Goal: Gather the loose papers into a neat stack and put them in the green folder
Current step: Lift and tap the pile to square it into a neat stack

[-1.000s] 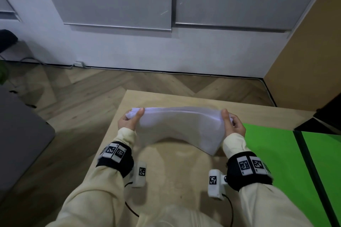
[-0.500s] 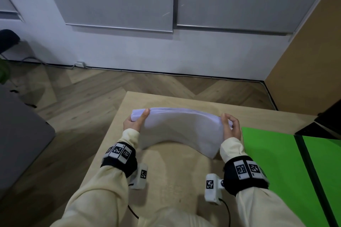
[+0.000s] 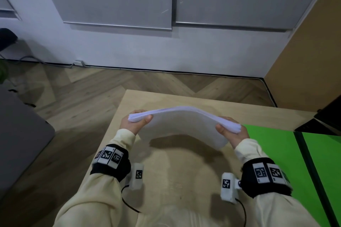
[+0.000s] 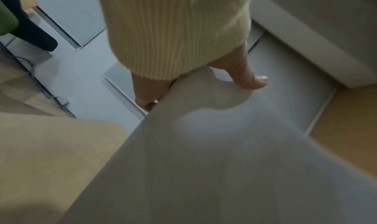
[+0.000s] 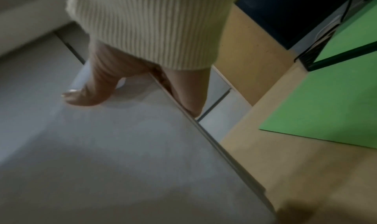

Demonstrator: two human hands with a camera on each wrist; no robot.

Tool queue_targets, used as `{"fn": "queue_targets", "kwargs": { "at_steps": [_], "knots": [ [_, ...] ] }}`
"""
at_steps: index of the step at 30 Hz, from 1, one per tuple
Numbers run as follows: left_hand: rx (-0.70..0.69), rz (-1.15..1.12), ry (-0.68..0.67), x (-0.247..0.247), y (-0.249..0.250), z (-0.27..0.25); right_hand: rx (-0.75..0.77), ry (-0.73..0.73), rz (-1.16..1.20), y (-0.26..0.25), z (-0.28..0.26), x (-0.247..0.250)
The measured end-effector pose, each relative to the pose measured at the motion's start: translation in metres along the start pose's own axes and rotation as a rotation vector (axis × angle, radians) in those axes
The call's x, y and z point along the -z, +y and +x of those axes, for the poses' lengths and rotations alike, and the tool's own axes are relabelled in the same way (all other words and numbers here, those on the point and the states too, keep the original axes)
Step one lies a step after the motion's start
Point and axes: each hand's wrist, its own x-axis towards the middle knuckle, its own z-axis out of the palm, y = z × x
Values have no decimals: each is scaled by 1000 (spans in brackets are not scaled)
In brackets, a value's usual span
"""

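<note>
So both hands are on the stack of papers (image 3: pixel 184 125) here; the left hand (image 3: pixel 133 125) pinches the left end with the thumb on top and the fingers tucked underneath, and the right hand (image 3: pixel 233 134) does the same on the right end; the stack is held up above the wooden table (image 3: pixel 175 171), clear of it, and it bows upward in the middle like an arch with its shadow on the tabletop below; edges look pretty well lined up at both ends; the green folder (image 3: pixel 276 153) lies open flat on the table just to the right of the right hand, not touching the papers; the wrist views are blurry but each shows a thumb pressed on the top sheet; cream sleeves (image 3: pixel 88 199) on both arms
</note>
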Motion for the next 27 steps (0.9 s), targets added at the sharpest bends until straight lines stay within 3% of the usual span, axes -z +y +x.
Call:
{"fn": "queue_targets", "kwargs": {
  "at_steps": [1, 4, 6, 8, 14, 16, 20, 27],
  "knots": [
    [21, -12, 29, -3, -3, 0, -36, -15, -11, 9, 0, 0],
    [138, -14, 151, -13, -13, -2, -213, 154, -4, 30, -2, -6],
    [213, -38, 194, -18, -14, -6, -244, 188, 31, 37, -1, -9],
    [219, -68, 212, -20, -13, -8, -231, 176, 38, 32, -2, -11],
    [55, -159, 330, -13, -3, -5, -24, 67, 59, 19, -9, -8],
    [40, -148, 371, -13, -6, -3, -32, 66, 82, 21, -8, -13],
    [67, -214, 489, -17, -8, 0, -67, 255, 165, 22, -3, -22],
    [138, -219, 513, -27, -1, 6, -192, 519, 103, 4, 10, -38]
  ]
}}
